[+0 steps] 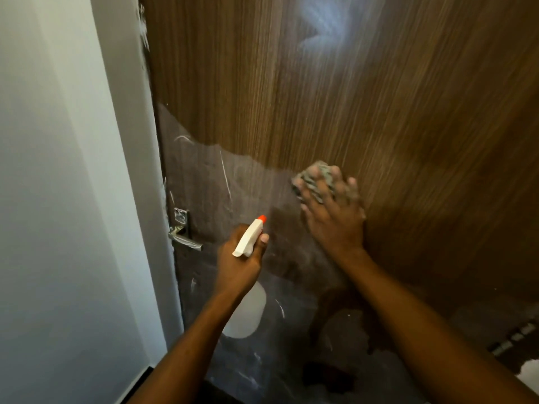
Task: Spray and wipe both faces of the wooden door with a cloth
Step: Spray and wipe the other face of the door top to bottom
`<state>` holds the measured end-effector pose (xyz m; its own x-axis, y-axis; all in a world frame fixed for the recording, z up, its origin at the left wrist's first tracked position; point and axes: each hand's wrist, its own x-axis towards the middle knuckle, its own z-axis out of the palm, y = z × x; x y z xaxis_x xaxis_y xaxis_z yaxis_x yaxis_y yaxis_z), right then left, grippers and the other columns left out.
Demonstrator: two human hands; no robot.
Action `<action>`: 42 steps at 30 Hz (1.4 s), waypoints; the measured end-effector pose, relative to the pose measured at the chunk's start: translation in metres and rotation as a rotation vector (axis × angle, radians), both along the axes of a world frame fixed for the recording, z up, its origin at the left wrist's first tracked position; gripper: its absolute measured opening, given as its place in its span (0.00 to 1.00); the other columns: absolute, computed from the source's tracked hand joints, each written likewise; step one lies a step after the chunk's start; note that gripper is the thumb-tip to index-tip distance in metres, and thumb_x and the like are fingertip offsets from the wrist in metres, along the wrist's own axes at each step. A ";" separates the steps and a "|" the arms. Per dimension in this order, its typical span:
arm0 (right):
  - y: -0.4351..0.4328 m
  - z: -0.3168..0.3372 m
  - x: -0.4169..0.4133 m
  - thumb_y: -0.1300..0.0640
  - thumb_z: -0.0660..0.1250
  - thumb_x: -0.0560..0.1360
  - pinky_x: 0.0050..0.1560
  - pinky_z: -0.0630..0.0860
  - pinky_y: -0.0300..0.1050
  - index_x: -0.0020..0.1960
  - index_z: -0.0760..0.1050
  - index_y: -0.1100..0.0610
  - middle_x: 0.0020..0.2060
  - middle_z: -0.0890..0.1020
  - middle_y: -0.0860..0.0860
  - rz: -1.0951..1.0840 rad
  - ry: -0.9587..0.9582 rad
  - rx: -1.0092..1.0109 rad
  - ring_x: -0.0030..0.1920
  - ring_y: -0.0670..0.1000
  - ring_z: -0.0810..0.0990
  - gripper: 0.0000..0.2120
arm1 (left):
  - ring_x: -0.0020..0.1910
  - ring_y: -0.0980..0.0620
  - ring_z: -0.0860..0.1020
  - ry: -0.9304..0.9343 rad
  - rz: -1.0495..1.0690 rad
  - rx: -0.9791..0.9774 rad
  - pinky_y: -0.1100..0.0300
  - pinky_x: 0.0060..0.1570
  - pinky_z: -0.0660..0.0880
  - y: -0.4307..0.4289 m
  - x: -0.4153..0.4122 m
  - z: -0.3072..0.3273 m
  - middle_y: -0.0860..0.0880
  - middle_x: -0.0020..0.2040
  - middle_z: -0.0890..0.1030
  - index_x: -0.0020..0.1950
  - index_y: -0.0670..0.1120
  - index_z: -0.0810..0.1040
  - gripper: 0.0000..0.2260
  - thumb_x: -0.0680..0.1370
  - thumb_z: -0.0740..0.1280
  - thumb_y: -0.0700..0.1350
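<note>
Door (379, 97) straight ahead: brown wood grain across far and right parts, dull grey film (218, 176) with white scratches over the near-left part. Grey cloth (316, 182) flat against the wood right of centre, just at the film's edge. Presses on it with right hand (332, 217), fingers spread across the cloth. Grips neck of white spray bottle (249, 237) in left hand (239, 258), left of and nearer than the cloth, fingers curled round it, orange nozzle aimed toward the door. Metal lever handle (182, 234) at door's left edge, beside pale wall (58, 199).
</note>
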<state>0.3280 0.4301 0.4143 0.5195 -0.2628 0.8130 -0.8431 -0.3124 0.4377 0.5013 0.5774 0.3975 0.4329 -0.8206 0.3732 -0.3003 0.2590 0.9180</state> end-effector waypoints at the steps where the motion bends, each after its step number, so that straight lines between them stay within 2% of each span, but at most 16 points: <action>1: -0.004 0.000 0.020 0.48 0.57 0.84 0.78 0.50 0.63 0.81 0.58 0.48 0.80 0.54 0.55 0.011 0.056 0.018 0.80 0.62 0.53 0.27 | 0.44 0.65 0.76 0.005 0.000 0.001 0.74 0.40 0.72 0.000 0.004 0.001 0.56 0.45 0.77 0.54 0.54 0.72 0.10 0.75 0.68 0.50; 4: -0.006 -0.029 0.043 0.47 0.55 0.84 0.79 0.49 0.63 0.82 0.51 0.50 0.81 0.50 0.56 -0.006 0.326 0.096 0.81 0.63 0.48 0.30 | 0.45 0.60 0.75 0.024 0.001 0.013 0.72 0.43 0.70 0.001 0.015 0.004 0.54 0.48 0.76 0.54 0.54 0.71 0.10 0.75 0.67 0.50; 6: -0.006 -0.047 0.029 0.47 0.57 0.84 0.79 0.50 0.62 0.82 0.54 0.52 0.81 0.52 0.57 0.031 0.415 0.111 0.81 0.62 0.49 0.29 | 0.44 0.61 0.74 0.056 0.000 0.037 0.73 0.42 0.68 0.002 0.026 0.004 0.55 0.49 0.74 0.55 0.54 0.69 0.11 0.75 0.67 0.50; 11: 0.002 -0.042 -0.009 0.49 0.60 0.82 0.77 0.53 0.61 0.78 0.65 0.48 0.79 0.62 0.52 0.073 0.239 0.058 0.79 0.59 0.59 0.25 | 0.40 0.64 0.72 0.151 0.005 0.061 0.74 0.37 0.66 0.001 0.057 0.002 0.59 0.45 0.72 0.53 0.56 0.67 0.11 0.75 0.67 0.49; 15: -0.010 0.001 0.069 0.48 0.61 0.82 0.77 0.52 0.63 0.80 0.60 0.49 0.80 0.59 0.55 0.003 0.050 -0.002 0.79 0.61 0.55 0.28 | 0.41 0.64 0.73 0.169 0.000 0.065 0.73 0.38 0.67 -0.001 0.080 0.004 0.63 0.43 0.72 0.47 0.60 0.67 0.10 0.75 0.67 0.49; 17: -0.016 0.007 0.117 0.47 0.58 0.83 0.78 0.46 0.62 0.82 0.54 0.50 0.81 0.54 0.56 0.008 0.091 0.020 0.80 0.62 0.50 0.30 | 0.41 0.63 0.74 0.170 0.010 0.074 0.69 0.43 0.70 -0.005 0.091 0.007 0.63 0.44 0.72 0.47 0.60 0.68 0.09 0.75 0.67 0.49; 20: -0.020 -0.015 0.149 0.45 0.56 0.83 0.79 0.41 0.62 0.83 0.47 0.51 0.82 0.47 0.57 0.012 0.281 0.118 0.81 0.62 0.44 0.33 | 0.47 0.57 0.75 0.146 0.059 0.103 0.59 0.51 0.74 -0.009 0.106 0.007 0.57 0.49 0.74 0.53 0.56 0.68 0.11 0.74 0.67 0.52; 24: -0.024 -0.042 0.120 0.46 0.57 0.83 0.78 0.54 0.61 0.81 0.55 0.52 0.80 0.57 0.57 0.110 0.448 0.144 0.80 0.62 0.52 0.30 | 0.56 0.48 0.78 0.192 0.070 0.112 0.51 0.59 0.75 -0.014 0.128 0.004 0.48 0.59 0.78 0.62 0.48 0.73 0.16 0.76 0.67 0.49; 27: -0.022 -0.034 0.099 0.51 0.58 0.81 0.75 0.59 0.63 0.79 0.60 0.51 0.78 0.63 0.57 0.150 0.292 0.076 0.78 0.62 0.60 0.27 | 0.56 0.45 0.78 0.299 0.090 0.172 0.48 0.60 0.74 -0.017 0.144 -0.001 0.45 0.61 0.77 0.63 0.47 0.71 0.20 0.74 0.68 0.52; 29: -0.021 -0.013 0.115 0.51 0.60 0.82 0.75 0.59 0.63 0.79 0.63 0.49 0.78 0.63 0.55 0.101 0.144 0.035 0.78 0.61 0.60 0.26 | 0.52 0.49 0.78 0.285 0.084 0.158 0.53 0.57 0.76 -0.019 0.154 -0.004 0.47 0.59 0.78 0.61 0.49 0.72 0.19 0.72 0.68 0.54; 31: -0.025 0.008 0.155 0.49 0.61 0.82 0.76 0.58 0.63 0.80 0.61 0.50 0.79 0.61 0.56 0.083 0.062 0.027 0.79 0.61 0.57 0.28 | 0.47 0.55 0.77 0.294 0.071 0.143 0.62 0.50 0.75 -0.022 0.162 -0.004 0.48 0.57 0.78 0.60 0.48 0.72 0.15 0.75 0.67 0.49; 34: -0.036 0.017 0.213 0.50 0.61 0.82 0.79 0.51 0.62 0.82 0.54 0.51 0.81 0.54 0.56 0.100 0.146 0.069 0.81 0.61 0.50 0.31 | 0.41 0.59 0.76 0.341 0.021 0.110 0.65 0.45 0.76 -0.025 0.168 -0.002 0.49 0.53 0.76 0.56 0.49 0.70 0.11 0.75 0.66 0.46; 36: -0.040 0.007 0.232 0.51 0.57 0.83 0.79 0.48 0.61 0.82 0.50 0.51 0.82 0.50 0.55 0.088 0.228 0.086 0.81 0.61 0.47 0.31 | 0.42 0.59 0.77 0.306 0.019 0.091 0.68 0.43 0.75 -0.022 0.173 -0.003 0.52 0.51 0.77 0.56 0.51 0.71 0.19 0.70 0.68 0.58; 37: -0.041 -0.001 0.233 0.50 0.56 0.84 0.79 0.47 0.60 0.83 0.49 0.50 0.82 0.49 0.55 0.083 0.269 0.103 0.81 0.61 0.46 0.30 | 0.43 0.58 0.78 0.287 0.011 0.073 0.68 0.45 0.75 -0.022 0.176 -0.005 0.54 0.51 0.78 0.56 0.51 0.72 0.20 0.69 0.69 0.60; 40: -0.043 -0.015 0.218 0.48 0.58 0.83 0.79 0.47 0.60 0.82 0.52 0.50 0.82 0.51 0.55 0.122 0.393 0.124 0.81 0.61 0.47 0.30 | 0.51 0.52 0.77 0.281 0.033 0.122 0.61 0.53 0.72 -0.020 0.186 -0.004 0.50 0.55 0.76 0.58 0.49 0.71 0.12 0.75 0.67 0.46; 42: -0.041 -0.015 0.200 0.49 0.61 0.81 0.79 0.48 0.60 0.80 0.58 0.50 0.80 0.55 0.55 0.160 0.398 0.080 0.80 0.61 0.51 0.29 | 0.50 0.51 0.77 0.294 0.040 0.144 0.61 0.51 0.72 -0.020 0.193 -0.006 0.50 0.53 0.76 0.56 0.49 0.71 0.12 0.74 0.66 0.47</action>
